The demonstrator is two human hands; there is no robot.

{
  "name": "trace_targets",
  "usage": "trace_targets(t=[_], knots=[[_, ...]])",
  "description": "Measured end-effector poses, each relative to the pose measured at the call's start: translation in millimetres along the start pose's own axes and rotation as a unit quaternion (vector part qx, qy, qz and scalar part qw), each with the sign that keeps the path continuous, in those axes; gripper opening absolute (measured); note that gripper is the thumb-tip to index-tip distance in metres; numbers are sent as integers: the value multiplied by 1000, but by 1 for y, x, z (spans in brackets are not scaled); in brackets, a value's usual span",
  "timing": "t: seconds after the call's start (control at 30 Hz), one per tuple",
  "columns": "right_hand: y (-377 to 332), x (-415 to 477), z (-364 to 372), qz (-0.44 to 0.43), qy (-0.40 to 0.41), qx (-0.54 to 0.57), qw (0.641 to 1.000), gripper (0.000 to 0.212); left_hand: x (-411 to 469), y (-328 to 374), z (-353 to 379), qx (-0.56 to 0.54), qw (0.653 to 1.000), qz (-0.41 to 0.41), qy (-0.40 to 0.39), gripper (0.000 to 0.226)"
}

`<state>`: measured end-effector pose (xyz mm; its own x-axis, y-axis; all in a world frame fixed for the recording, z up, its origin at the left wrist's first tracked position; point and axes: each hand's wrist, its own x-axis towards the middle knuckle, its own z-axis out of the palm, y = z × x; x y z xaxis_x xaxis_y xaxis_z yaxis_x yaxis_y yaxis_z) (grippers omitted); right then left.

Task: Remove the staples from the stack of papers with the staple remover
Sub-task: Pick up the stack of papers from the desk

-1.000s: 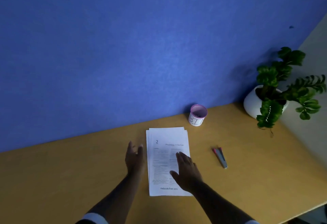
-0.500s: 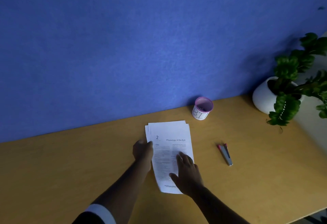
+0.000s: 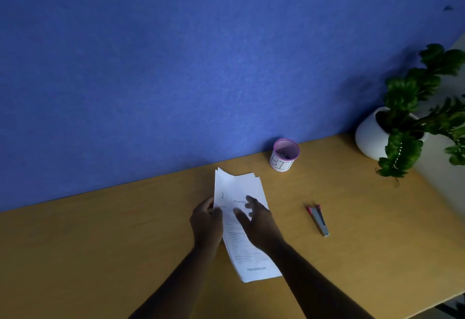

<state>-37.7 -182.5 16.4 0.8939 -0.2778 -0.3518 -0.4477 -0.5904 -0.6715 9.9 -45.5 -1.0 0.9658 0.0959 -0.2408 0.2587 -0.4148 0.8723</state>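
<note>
Head view: stack of papers (image 3: pixel 237 186) at lower centre on the table (image 3: pixel 100 243), its left edge pinched by the left hand (image 3: pixel 206 223); right hand (image 3: pixel 260 226) over the sheet, fingers spread and straight, holding nothing. The staple remover (image 3: pixel 318 219) lies well apart, right of centre.

The person has two long arms, and only the left forearm (image 3: pixel 176 281) and the right forearm (image 3: pixel 314 283) show. Both are bare right down to the picture's edge. The left hand (image 3: pixel 206 223) and the right hand (image 3: pixel 261 225) are bare too. Dim light hides small details.
</note>
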Motion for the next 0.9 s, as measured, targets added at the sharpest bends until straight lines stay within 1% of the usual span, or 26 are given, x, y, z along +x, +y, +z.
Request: trace_targets(t=[0.1, 0.17, 0.2, 0.23, 0.3, 0.33, 0.37, 0.4, 0.47, 0.5, 0.53, 0.57, 0.6, 0.67, 0.73, 0.8, 0.9], knots=[[-24, 13, -10, 0, 3, 86, 996, 73, -18, 5, 4, -9, 999, 40, 16, 34], [-33, 15, -13, -8, 3, 98, 995, 68, -31, 8, 8, -40, 997, 72, -10, 30], [-36, 14, -15, -18, 12, 78, 997, 59, -37, 10, 9, -56, 993, 95, -43, 30], [-35, 15, -17, -35, 29, 61, 997, 45, -41, 11, 8, -73, 987, 113, -84, 31], [-30, 13, -23, -55, 63, 45, 996, 12, -43, 13, 3, -106, 975, 116, -155, 34], [-27, 11, -29, -60, 75, 37, 995, 19, -41, 15, -2, -119, 973, 111, -163, 38], [-23, 11, -33, -65, 83, 29, 994, 29, -38, 16, -8, -132, 974, 110, -149, 42], [-21, 9, -40, -63, 81, 19, 995, 32, -32, 19, -14, -137, 976, 112, -124, 42], [-19, 5, -55, -65, 58, 16, 996, 25, -15, 28, -28, -114, 982, 136, -71, 40], [-20, 2, -63, -68, 34, 19, 997, 21, -4, 35, -36, -88, 982, 155, -60, 42], [-22, -2, -71, -70, 6, 34, 997, 17, 6, 43, -43, -63, 982, 161, -72, 47], [-25, -6, -78, -72, -18, 65, 995, 15, 15, 53, -51, -48, 982, 148, -104, 52], [-28, -10, -86, -77, -37, 102, 991, 14, 24, 64, -58, -40, 980, 123, -152, 55], [-34, -18, -99, -76, -60, 180, 979, 13, 35, 86, -70, -23, 961, 79, -263, 42], [-39, -24, -109, -65, -82, 246, 964, 13, 40, 102, -76, 8, 938, 73, -338, 28], [-43, -27, -118, -53, -98, 281, 953, 16, 40, 112, -78, 25, 926, 81, -368, 23], [-40, -25, -125, -39, -99, 278, 955, 20, 38, 119, -75, 19, 919, 78, -386, 22]])
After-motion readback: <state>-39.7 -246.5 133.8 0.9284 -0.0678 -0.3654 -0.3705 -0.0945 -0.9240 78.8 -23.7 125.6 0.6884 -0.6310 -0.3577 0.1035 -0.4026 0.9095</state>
